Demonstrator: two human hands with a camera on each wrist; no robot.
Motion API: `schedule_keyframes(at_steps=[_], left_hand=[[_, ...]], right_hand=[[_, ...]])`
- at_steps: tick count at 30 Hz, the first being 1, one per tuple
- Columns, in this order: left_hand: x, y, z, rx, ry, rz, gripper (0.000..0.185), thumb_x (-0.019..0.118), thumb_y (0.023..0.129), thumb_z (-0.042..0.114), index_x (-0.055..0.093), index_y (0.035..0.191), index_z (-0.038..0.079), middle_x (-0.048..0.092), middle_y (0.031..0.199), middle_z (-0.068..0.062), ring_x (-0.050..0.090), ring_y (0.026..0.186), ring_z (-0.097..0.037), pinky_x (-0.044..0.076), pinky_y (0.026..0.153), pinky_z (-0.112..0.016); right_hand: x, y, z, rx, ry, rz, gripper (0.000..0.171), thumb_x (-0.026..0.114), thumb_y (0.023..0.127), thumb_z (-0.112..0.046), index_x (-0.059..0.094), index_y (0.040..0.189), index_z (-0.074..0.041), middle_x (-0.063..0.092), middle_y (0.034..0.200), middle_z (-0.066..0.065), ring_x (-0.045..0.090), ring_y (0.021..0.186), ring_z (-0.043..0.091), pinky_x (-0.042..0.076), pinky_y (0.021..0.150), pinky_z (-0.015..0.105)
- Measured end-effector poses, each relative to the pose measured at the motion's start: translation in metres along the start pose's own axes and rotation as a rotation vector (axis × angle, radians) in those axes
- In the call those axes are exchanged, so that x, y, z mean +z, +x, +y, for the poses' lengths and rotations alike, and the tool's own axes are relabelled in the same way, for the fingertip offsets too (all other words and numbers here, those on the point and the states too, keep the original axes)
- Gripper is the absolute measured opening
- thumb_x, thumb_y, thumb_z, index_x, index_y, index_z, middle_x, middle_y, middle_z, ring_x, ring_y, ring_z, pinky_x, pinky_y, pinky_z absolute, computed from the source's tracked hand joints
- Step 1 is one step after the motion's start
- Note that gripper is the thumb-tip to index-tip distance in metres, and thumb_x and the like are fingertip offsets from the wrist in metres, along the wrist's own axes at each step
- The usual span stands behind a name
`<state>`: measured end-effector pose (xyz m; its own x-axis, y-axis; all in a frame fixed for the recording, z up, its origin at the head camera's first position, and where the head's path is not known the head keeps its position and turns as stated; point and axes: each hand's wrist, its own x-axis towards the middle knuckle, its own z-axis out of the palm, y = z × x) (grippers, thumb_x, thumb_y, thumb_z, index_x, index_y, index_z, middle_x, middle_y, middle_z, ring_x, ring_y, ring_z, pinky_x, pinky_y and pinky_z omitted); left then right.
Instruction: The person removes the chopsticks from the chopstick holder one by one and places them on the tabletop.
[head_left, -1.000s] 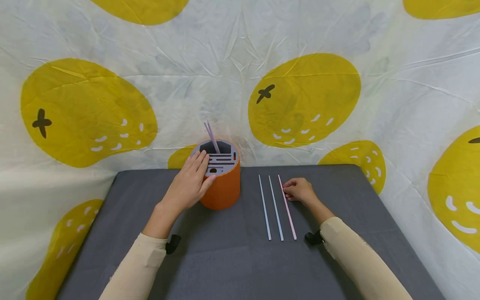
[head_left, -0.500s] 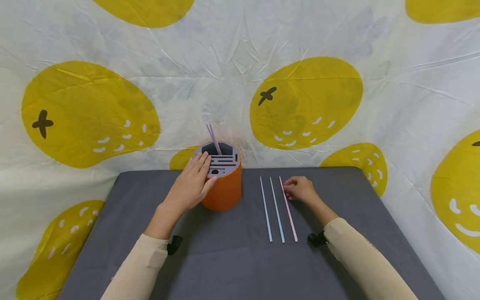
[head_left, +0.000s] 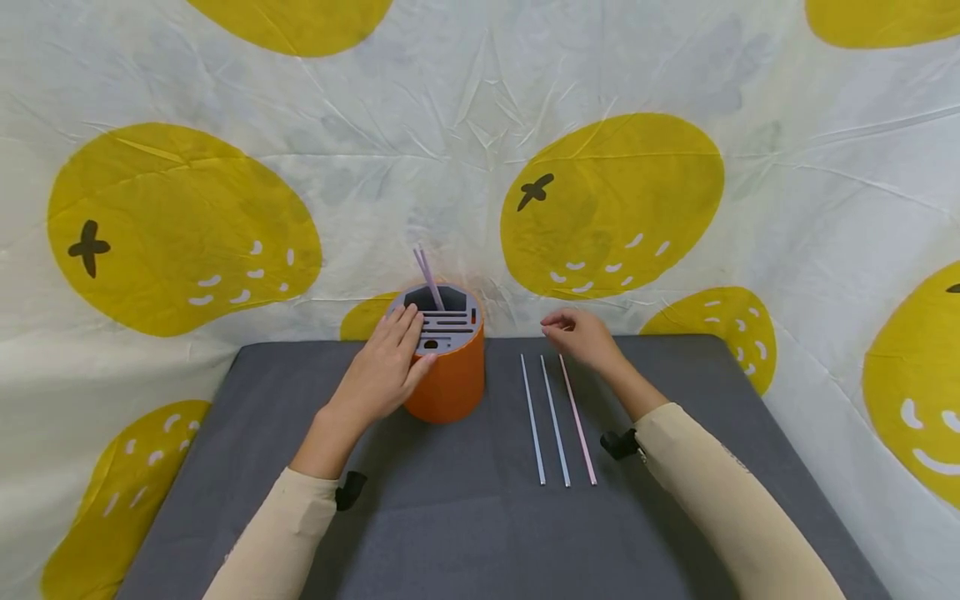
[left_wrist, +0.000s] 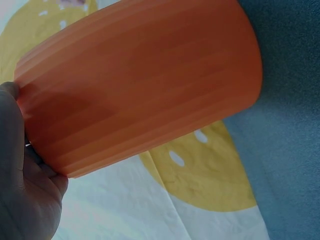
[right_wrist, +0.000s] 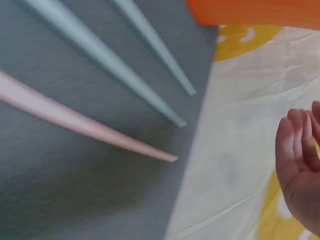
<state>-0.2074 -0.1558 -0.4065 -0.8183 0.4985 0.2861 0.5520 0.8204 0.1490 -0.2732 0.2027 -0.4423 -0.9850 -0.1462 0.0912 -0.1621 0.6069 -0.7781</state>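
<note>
1. My left hand [head_left: 382, 371], centre-left of the head view, wraps the side of the round orange plastic holder [head_left: 448, 379]; fingers lie over its grey slotted lid [head_left: 444, 318].
2. My right hand [head_left: 581, 335] hovers loosely open, holding nothing, above the far tips of the straws.
3. Two pale blue straws [head_left: 543, 419] and one pink straw [head_left: 577, 420] lie parallel on the grey mat [head_left: 465, 517], right of the holder.
4. A purple straw [head_left: 427, 277] stands in the holder.

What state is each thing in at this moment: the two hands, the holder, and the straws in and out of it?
Left hand: grips the holder's side, fingers over its lid.
Right hand: raised above the straws' far ends, holding nothing.
Orange holder: upright on the grey mat.
Purple straws: standing tilted in the lid's big opening.
Two blue straws: lying flat, side by side.
Pink straw: lying flat beside them, untouched.
</note>
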Motion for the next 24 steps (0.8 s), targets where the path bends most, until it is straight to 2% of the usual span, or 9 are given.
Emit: schedule_keyframes(at_steps=[5,8,14,21,24], left_hand=[[-0.001,0.001,-0.001,0.004,0.003,0.001,0.071,0.046,0.110,0.042,0.027,0.161,-0.003,0.025,0.169,-0.021,0.019,0.159,-0.037,0.016,0.130,-0.053],[-0.003,0.001,-0.001,0.001,0.002,-0.007,0.071,0.047,0.110,0.042,0.027,0.161,-0.003,0.025,0.169,-0.021,0.018,0.160,-0.037,0.016,0.130,-0.053],[-0.003,0.001,-0.002,0.001,0.011,-0.001,0.071,0.047,0.109,0.042,0.028,0.161,-0.004,0.026,0.169,-0.021,0.020,0.159,-0.037,0.017,0.129,-0.054],[-0.002,0.003,-0.002,0.006,0.009,0.015,0.071,0.048,0.109,0.042,0.029,0.160,-0.004,0.027,0.168,-0.022,0.022,0.158,-0.038,0.020,0.128,-0.056],[-0.001,0.003,-0.003,0.010,0.005,0.019,0.071,0.048,0.109,0.042,0.029,0.160,-0.005,0.028,0.168,-0.022,0.022,0.158,-0.039,0.020,0.128,-0.056]], right_hand=[[0.002,0.014,-0.027,-0.042,0.076,-0.016,0.028,0.070,0.101,-0.023,0.073,0.120,-0.002,0.075,0.106,0.020,0.074,0.093,0.034,0.064,0.082,0.041],[0.003,0.019,-0.042,-0.072,0.094,-0.025,0.031,0.069,0.101,-0.023,0.072,0.122,-0.001,0.075,0.110,0.021,0.073,0.096,0.035,0.063,0.087,0.047],[0.010,0.031,-0.068,-0.137,0.154,-0.022,0.032,0.067,0.102,-0.018,0.068,0.128,0.001,0.074,0.111,0.020,0.073,0.102,0.037,0.062,0.088,0.042],[0.026,0.052,-0.093,-0.194,0.239,-0.021,0.032,0.068,0.101,-0.015,0.067,0.128,0.002,0.073,0.111,0.018,0.071,0.104,0.040,0.060,0.092,0.050],[0.032,0.059,-0.102,-0.222,0.279,-0.027,0.031,0.069,0.101,-0.014,0.068,0.127,0.003,0.072,0.115,0.018,0.070,0.108,0.043,0.061,0.093,0.048]])
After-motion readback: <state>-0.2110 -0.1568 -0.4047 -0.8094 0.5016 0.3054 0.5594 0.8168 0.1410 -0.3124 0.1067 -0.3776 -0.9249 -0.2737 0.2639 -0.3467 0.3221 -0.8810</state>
